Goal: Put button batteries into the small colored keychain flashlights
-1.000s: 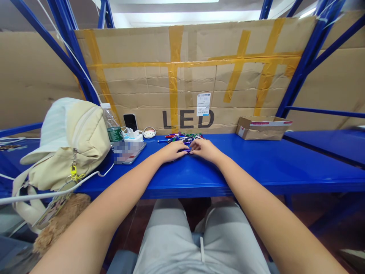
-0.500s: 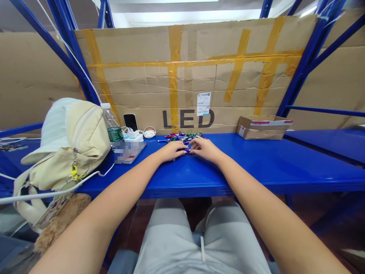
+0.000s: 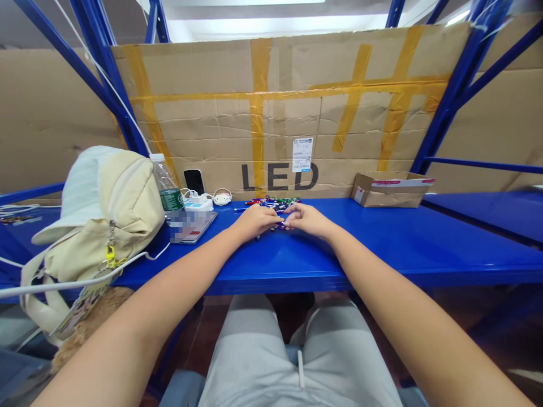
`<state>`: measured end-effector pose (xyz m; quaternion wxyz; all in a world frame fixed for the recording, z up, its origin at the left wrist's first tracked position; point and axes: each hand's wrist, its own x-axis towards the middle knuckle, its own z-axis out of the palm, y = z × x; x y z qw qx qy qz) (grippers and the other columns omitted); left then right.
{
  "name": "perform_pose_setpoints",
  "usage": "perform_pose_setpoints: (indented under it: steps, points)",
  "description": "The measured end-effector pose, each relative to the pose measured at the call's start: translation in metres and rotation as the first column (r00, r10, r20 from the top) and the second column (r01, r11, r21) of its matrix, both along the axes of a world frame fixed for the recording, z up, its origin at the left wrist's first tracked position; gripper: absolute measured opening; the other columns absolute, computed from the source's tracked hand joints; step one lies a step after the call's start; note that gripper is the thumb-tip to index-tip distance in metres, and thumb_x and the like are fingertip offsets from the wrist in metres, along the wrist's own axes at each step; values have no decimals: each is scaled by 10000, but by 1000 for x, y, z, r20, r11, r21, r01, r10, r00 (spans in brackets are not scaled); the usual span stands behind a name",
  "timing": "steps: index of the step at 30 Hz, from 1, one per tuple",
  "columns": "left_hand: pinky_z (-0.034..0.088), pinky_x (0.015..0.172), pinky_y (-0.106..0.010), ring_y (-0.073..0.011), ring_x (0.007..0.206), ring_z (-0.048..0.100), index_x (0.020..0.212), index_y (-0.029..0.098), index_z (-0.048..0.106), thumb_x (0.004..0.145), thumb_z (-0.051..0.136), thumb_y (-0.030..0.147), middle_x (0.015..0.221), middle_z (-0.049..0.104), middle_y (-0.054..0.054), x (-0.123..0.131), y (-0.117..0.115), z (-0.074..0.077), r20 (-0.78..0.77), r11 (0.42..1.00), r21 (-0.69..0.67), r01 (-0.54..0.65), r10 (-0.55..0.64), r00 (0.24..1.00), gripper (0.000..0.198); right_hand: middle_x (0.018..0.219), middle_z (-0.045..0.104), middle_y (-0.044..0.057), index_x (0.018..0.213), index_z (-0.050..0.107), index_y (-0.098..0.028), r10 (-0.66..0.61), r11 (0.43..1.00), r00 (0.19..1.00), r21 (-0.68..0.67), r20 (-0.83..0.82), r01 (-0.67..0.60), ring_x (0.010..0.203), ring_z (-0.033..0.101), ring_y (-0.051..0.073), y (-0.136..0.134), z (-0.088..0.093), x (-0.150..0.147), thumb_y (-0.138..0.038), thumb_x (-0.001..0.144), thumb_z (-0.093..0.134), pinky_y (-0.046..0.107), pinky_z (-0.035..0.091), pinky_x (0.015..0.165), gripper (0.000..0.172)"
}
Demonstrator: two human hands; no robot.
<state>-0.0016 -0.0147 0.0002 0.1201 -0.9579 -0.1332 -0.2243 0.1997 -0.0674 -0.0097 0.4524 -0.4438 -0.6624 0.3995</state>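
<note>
Close together over the blue table [image 3: 382, 237], my two hands meet at a small blue-violet, shiny piece [image 3: 280, 224]. My left hand [image 3: 258, 220] pinches its left side, fingers pressed together. From the right, the fingertips of my right hand [image 3: 309, 219] close on the other end. The piece is mostly covered by fingers, so its kind is unclear. Just behind my hands lies a pile of small, slim, shiny rod-like pieces [image 3: 275, 201] in red, blue, green and silver, partly hidden by my fingers. A few small bits lie beneath my hands.
To the left stand a cream backpack [image 3: 131, 198] with a pale cap [image 3: 85, 186], a water bottle [image 3: 169, 195], a flat device [image 3: 203, 227], a phone [image 3: 194, 181] and white chargers [image 3: 198, 202]. An open cardboard box [image 3: 390, 191] sits at the back right, before a cardboard wall [image 3: 212, 130].
Both hands have shifted slightly, and the fingers of my right hand have changed their bend around the small piece. The rest of the scene looks the same.
</note>
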Motion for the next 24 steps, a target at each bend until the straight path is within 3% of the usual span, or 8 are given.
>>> perform_pose_setpoints:
  steps: [6,14,24]
  points:
    - [303,720,-316,-166,907,596,919,250,693,948,447,286,924,701,-41,2,-5,2,82,984,170,-44,30,996,251,711,693,23,954,523,-172,48,984,979,-158,-199,-80,708,681,148,-5,-1,-2,-103,662,748,303,575,731,375]
    - [234,618,-325,-167,708,493,714,170,607,969,379,260,713,619,-50,7,-5,2,191,908,395,-138,66,979,354,730,682,25,989,557,-160,88,966,945,-205,-316,-159,691,665,112,-7,2,-4,-89,698,730,232,569,697,346]
    - [234,612,-321,-148,631,431,708,189,552,967,359,208,645,549,-20,9,-10,3,132,856,515,-54,-17,991,323,714,669,11,979,555,-159,98,917,928,-331,-359,-224,646,650,92,-8,5,-2,-48,690,719,215,562,687,350]
